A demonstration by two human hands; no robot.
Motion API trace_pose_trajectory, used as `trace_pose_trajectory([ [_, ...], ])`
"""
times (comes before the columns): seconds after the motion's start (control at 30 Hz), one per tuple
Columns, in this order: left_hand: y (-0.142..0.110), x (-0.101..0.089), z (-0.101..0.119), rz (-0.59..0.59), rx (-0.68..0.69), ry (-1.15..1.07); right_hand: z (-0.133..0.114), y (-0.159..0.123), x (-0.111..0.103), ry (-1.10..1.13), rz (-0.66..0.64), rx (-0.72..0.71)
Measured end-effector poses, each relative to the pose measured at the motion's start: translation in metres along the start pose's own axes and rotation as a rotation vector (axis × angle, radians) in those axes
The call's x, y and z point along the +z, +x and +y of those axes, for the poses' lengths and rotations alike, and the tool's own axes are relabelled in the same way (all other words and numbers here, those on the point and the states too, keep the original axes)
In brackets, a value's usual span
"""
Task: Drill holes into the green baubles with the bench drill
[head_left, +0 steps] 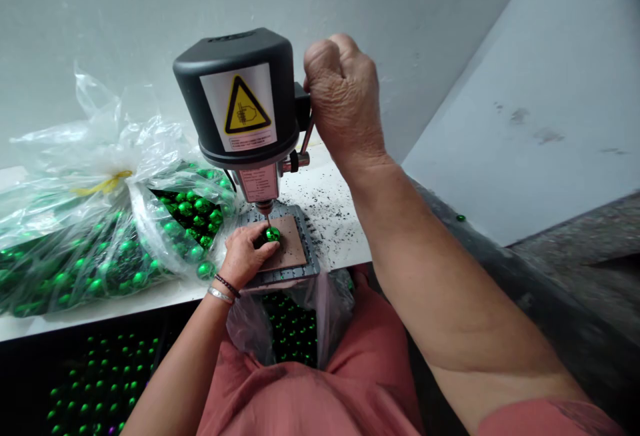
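Observation:
A small bench drill press (235, 89) stands on the white table, a yellow hand-warning label on its black cover. My left hand (245, 253) pinches a shiny green ball (273, 234) between thumb and fingers on a brown board (293, 246) over the drill's grey base. The thin drill bit (268, 220) comes down at the top of the ball; whether it has entered cannot be made out. Up at the right of the drill's head, my right hand (345, 89) is closed in a fist around the top of the feed lever (309, 131).
A clear plastic bag (140, 216) of green balls, with a yellow tie, lies left. Dark shavings (330, 209) litter the white table (350, 243). An open bag (327, 309) with green balls hangs at my lap. More green balls (105, 376) sit below left; one ball (461, 218) lies right.

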State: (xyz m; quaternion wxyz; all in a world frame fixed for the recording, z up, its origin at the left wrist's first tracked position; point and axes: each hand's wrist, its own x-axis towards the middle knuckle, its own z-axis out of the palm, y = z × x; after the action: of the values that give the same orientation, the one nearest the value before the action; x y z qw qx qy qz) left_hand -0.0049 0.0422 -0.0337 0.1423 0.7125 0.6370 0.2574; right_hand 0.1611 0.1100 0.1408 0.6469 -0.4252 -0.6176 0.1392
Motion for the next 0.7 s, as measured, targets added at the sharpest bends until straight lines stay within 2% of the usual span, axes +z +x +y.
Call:
trace_pose_trajectory([
  [0.17, -0.001, 0.001, -0.002, 0.015, 0.0, -0.017, -0.002, -0.02, -0.01, -0.007, 0.043, -0.123],
  [0.33, -0.002, 0.002, -0.003, 0.004, -0.005, -0.003, -0.002, -0.054, -0.019, -0.086, 0.141, -0.235],
  [0.53, -0.003, 0.002, -0.001, 0.005, -0.019, 0.016, 0.012, -0.092, -0.027, -0.191, 0.16, -0.304],
  [0.7, -0.003, 0.002, -0.002, -0.002, -0.014, 0.018, 0.023, -0.104, -0.027, -0.225, 0.186, -0.346],
])
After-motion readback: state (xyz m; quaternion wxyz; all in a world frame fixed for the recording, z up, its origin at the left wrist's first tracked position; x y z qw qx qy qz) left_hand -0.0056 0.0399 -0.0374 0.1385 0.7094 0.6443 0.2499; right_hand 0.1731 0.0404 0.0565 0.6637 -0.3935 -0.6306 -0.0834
